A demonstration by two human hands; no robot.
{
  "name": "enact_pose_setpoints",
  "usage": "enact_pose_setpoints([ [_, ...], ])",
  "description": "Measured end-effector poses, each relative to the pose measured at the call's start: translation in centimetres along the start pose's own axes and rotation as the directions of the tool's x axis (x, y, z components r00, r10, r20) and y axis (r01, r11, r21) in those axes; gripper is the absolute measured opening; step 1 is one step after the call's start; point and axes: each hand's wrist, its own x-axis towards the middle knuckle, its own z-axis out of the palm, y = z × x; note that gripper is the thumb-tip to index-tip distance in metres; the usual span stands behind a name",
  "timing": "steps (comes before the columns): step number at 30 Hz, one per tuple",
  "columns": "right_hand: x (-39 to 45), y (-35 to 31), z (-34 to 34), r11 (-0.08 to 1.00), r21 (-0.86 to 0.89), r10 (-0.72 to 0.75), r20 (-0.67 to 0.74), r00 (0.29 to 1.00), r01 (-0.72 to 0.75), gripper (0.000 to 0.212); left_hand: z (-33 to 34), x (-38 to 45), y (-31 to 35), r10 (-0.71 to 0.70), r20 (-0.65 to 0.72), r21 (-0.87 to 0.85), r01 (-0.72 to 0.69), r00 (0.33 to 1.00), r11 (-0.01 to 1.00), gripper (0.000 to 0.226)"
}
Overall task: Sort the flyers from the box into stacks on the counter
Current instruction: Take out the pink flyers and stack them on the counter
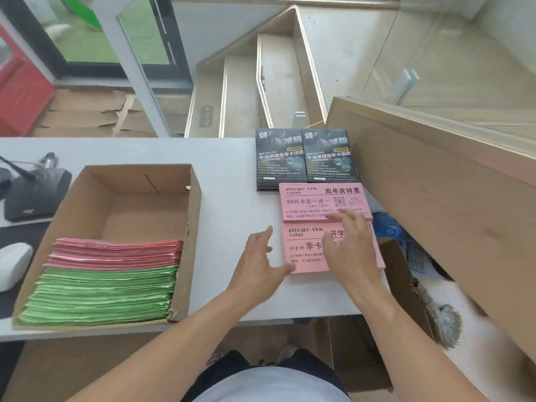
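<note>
Both hands lie flat with open fingers, gripping nothing. The right hand (349, 242) presses the near stack of thin pink paper flyers (304, 250) on the white bench (232, 198), and the left hand (258, 262) nudges its edge, likely to make it neat. More pink and green flyers (101, 291) wait in the brown cardboard box (121, 192).

counter (226, 175) | box (185, 227) holds green flyers (101, 294) under pink ones (116, 252) | right hand (351, 248) flat on near pink stack (304, 256) | left hand (258, 262) at its edge | black stacks (304, 158) behind

right hand (349, 242) hides pink flyer (301, 250) print
</note>
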Motion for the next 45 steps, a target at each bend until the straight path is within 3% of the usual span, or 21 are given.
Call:
enact_pose_setpoints([
  [2, 0.4, -3.9, 2.0, 0.986, 0.094, -0.138, 0.017, 0.990, 0.136, 0.029, -3.3, -1.9, 0.2, 0.166, -0.223, -0.111, -0.195, 0.961, 0.975, 0.056],
  [4, 0.5, -8.1, 4.2, 0.953, 0.169, -0.267, 0.068, 0.961, 0.252, 0.024, -7.4, -3.3, -1.0, 0.236, -0.431, -0.065, -0.291, 0.871, 0.954, 0.037],
  [6, 0.1, -12.5, 6.5, 0.911, 0.223, -0.382, 0.151, 0.912, 0.345, 0.022, -11.9, -4.3, -3.3, 0.220, -0.572, 0.058, -0.229, 0.790, 0.972, 0.030],
  [8, -0.7, -16.7, 8.7, 0.864, 0.278, -0.489, 0.263, 0.832, 0.420, 0.024, -16.1, -5.3, -6.2, 0.175, -0.668, 0.171, -0.079, 0.723, 0.982, 0.030],
  [10, -1.7, -20.5, 10.9, 0.834, 0.294, -0.552, 0.416, 0.723, 0.468, 0.028, -19.5, -6.1, -9.2, 0.165, -0.695, 0.290, 0.063, 0.699, 0.955, 0.033],
  [13, -2.4, -24.4, 13.8, 0.868, 0.221, -0.474, 0.630, 0.615, 0.444, 0.032, -22.6, -6.7, -13.1, 0.174, -0.635, 0.434, 0.160, 0.753, 0.887, 0.040],
  [16, -1.8, -26.0, 16.0, 0.893, 0.130, -0.380, 0.732, 0.565, 0.432, 0.025, -23.3, -7.1, -14.8, 0.142, -0.581, 0.433, 0.157, 0.801, 0.888, 0.047],
  [21, -0.1, -26.3, 16.4, 0.895, 0.120, -0.354, 0.778, 0.519, 0.430, 0.018, -23.1, -7.0, -15.5, 0.161, -0.579, 0.459, 0.157, 0.799, 0.874, 0.057],
  [32, 1.0, -26.9, 16.2, 0.926, 0.072, -0.267, 0.820, 0.507, 0.372, 0.016, -23.3, -7.1, -15.6, 0.143, -0.575, 0.432, 0.150, 0.805, 0.889, 0.061],
  [35, 0.7, -27.5, 16.2, 0.897, 0.039, -0.278, 0.825, 0.492, 0.441, 0.018, -23.4, -7.1, -15.6, 0.138, -0.582, 0.420, 0.151, 0.801, 0.895, 0.062],
  [38, -0.1, -28.2, 16.7, 0.815, -0.078, -0.314, 0.774, 0.550, 0.575, 0.022, -23.4, -7.0, -15.7, 0.141, -0.590, 0.410, 0.145, 0.795, 0.900, 0.065],
  [40, -0.5, -28.2, 17.0, 0.769, -0.150, -0.333, 0.736, 0.589, 0.622, 0.036, -23.3, -7.0, -15.7, 0.134, -0.585, 0.398, 0.139, 0.800, 0.907, 0.067],
  [42, -0.7, -27.9, 17.0, 0.734, -0.198, -0.378, 0.676, 0.633, 0.650, 0.043, -23.4, -7.3, -15.5, 0.112, -0.596, 0.317, 0.104, 0.795, 0.943, 0.068],
  [45, -1.2, -27.4, 15.4, 0.729, -0.186, -0.501, 0.511, 0.699, 0.658, 0.033, -24.1, -8.3, -14.5, -0.008, -0.696, -0.070, -0.057, 0.718, 0.996, 0.051],
])
